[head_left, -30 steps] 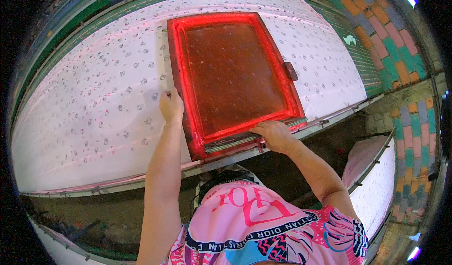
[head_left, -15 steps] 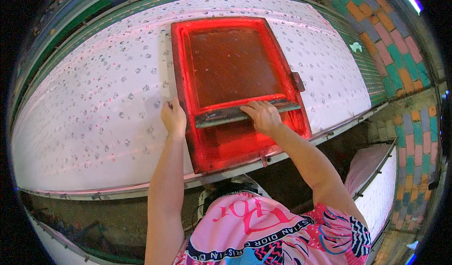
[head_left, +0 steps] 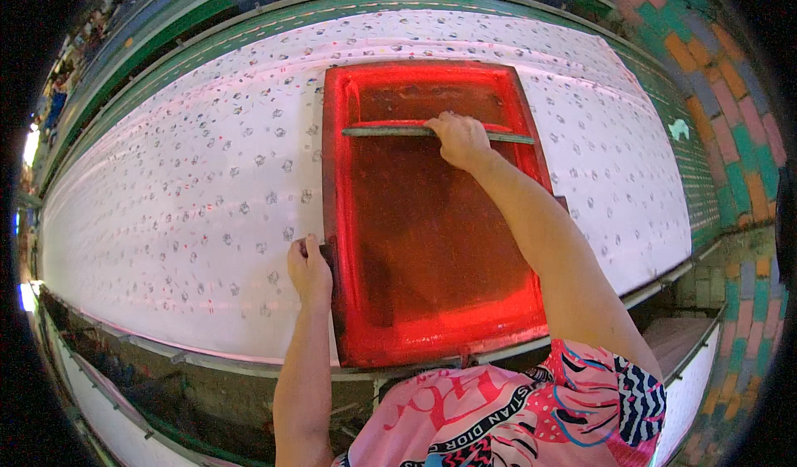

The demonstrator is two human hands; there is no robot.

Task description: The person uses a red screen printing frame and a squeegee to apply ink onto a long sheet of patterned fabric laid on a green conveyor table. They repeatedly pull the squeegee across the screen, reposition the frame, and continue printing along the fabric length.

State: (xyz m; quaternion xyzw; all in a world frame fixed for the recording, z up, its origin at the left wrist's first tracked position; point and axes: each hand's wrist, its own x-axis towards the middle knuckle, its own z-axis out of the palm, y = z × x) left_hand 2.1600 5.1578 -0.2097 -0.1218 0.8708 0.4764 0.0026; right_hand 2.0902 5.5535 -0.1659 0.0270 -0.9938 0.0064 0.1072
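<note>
Surface (head_left: 696, 168): long, green at its edges, mostly covered by white cloth (head_left: 158, 243).
Room: floor (head_left: 735, 93) of pink, orange, green and grey blocks, at right.
Left hand (head_left: 311, 269): fingers curled closed on dark tab (head_left: 327, 255), left edge of frame (head_left: 339, 168).
Right hand (head_left: 462, 141): fingers closed over squeegee (head_left: 386, 131), slightly right of its middle.
Squeegee: straight, narrow, greyish bar, crosswise inside frame, near far end.
Frame: rectangular, flat on cloth; red-smeared border, brown, glossy middle.
Cloth: smooth, small grey motifs.

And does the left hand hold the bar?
No, the right hand holds the bar; the left hand is at the edge of the frame.
</note>
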